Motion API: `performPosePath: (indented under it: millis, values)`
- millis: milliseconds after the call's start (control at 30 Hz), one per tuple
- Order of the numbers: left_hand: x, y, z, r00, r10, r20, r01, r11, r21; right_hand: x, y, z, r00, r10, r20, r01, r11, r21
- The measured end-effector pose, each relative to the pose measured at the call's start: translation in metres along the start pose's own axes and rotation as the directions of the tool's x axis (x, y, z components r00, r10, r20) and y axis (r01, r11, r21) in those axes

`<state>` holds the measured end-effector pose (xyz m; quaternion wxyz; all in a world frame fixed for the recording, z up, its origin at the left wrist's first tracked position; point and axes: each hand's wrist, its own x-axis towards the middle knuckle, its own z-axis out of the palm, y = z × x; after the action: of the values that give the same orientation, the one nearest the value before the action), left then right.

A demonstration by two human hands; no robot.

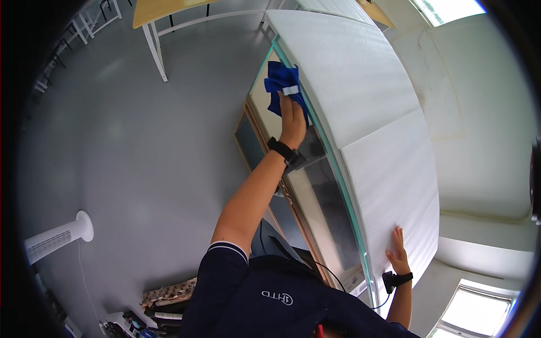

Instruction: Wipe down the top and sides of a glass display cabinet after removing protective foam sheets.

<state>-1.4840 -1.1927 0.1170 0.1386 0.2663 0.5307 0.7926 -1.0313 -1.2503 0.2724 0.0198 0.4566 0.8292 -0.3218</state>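
My left hand (292, 121) reaches far forward and presses a blue cloth (280, 76) with a small white label against the glass side of a display cabinet (332, 191). Its fingers are on the cloth, close to the green-tinted top edge of the glass. My right hand (399, 256) lies open on the white padded top (389, 163) of the cabinet, fingers stretched out, holding nothing. Black bands with small devices sit on both wrists. Through the glass show a pale shelf and dark shapes I cannot make out.
A wooden-topped table (169, 10) with white legs stands at the far left. A white tower fan (59, 236) with a cord is at the left on the grey floor (129, 141). Bags and boxes (163, 304) lie at the lower left. A wall (479, 124) with windows runs along the right.
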Motion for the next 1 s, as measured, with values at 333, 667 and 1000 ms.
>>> performPosePath:
  millis: [333,667,1000]
  values:
    - [-0.034,-0.113,-0.040,0.454,-0.871,-0.189,0.811,0.491,-0.317,-0.015,0.014,0.002,0.935,0.291,-0.204,-0.014,0.605,0.796]
    - [-0.052,-0.055,-0.027,0.531,-0.837,-0.131,0.805,0.546,-0.233,-0.014,0.033,-0.007,0.838,0.473,-0.274,0.316,-0.009,0.949]
    - [0.096,0.022,-0.025,0.887,-0.456,-0.070,0.438,0.881,-0.178,-0.011,0.032,0.000,0.683,0.616,-0.393,0.208,0.351,0.913]
